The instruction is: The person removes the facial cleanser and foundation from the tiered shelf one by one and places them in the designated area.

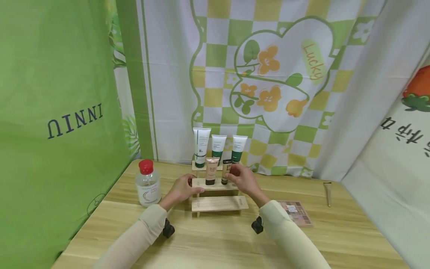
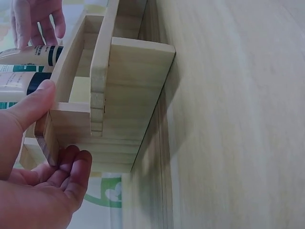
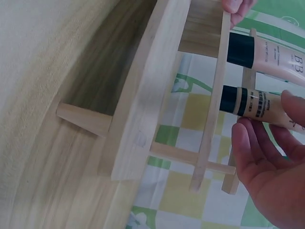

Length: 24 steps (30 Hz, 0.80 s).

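Note:
A three-tier wooden rack (image 1: 218, 203) stands on the table. My left hand (image 1: 182, 189) grips the left end of its middle tier; in the left wrist view the thumb lies along the top and the fingers curl underneath. My right hand (image 1: 244, 181) pinches a small beige tube with a black cap (image 3: 256, 103) between thumb and fingers, cap down at the middle tier's surface. Beside it stands a pink BB cream tube (image 1: 211, 170), also on its black cap. On the top tier are a tall white tube (image 1: 201, 145) and two white-and-green tubes (image 1: 239, 147).
Left of the rack is a clear bottle with a red cap (image 1: 146, 167). An eyeshadow palette (image 1: 297, 213) lies near my right forearm, and a slim brush (image 1: 328, 194) lies farther right. Patterned curtains (image 1: 215, 56) hang behind the wooden table (image 1: 215, 246).

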Tool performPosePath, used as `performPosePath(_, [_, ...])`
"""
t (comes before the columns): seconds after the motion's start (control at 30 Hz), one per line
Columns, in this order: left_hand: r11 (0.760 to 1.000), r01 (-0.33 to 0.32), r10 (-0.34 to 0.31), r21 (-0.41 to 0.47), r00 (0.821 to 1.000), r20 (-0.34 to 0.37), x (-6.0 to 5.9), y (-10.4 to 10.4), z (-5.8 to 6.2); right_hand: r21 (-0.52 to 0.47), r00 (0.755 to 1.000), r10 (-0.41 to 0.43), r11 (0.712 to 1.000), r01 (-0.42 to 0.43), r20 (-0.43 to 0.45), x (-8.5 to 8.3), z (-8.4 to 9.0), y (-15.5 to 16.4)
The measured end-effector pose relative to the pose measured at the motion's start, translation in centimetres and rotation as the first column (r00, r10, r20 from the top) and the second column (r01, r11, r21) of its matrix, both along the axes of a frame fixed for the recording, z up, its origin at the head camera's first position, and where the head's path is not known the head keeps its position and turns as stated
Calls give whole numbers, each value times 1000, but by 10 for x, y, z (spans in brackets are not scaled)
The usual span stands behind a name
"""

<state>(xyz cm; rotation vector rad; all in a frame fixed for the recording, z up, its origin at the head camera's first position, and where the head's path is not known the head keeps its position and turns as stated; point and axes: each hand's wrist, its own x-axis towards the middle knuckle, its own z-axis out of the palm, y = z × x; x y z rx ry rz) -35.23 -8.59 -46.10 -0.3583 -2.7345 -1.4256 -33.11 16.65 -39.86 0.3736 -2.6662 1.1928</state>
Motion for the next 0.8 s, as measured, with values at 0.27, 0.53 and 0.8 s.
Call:
performPosePath(0.27, [999, -26, 25, 22, 999, 33, 0, 1, 1, -34, 998, -35, 999, 33, -45, -1, -8, -4])
performPosePath(0.53, [1000, -28, 29, -14, 997, 66, -3, 2, 4, -6, 997, 20, 1000, -21, -80, 44, 5, 6])
performPosePath(0.8, [999, -38, 39, -18, 996, 80, -4, 2, 6, 26, 962, 249, 967, -253, 109, 121, 12, -4])
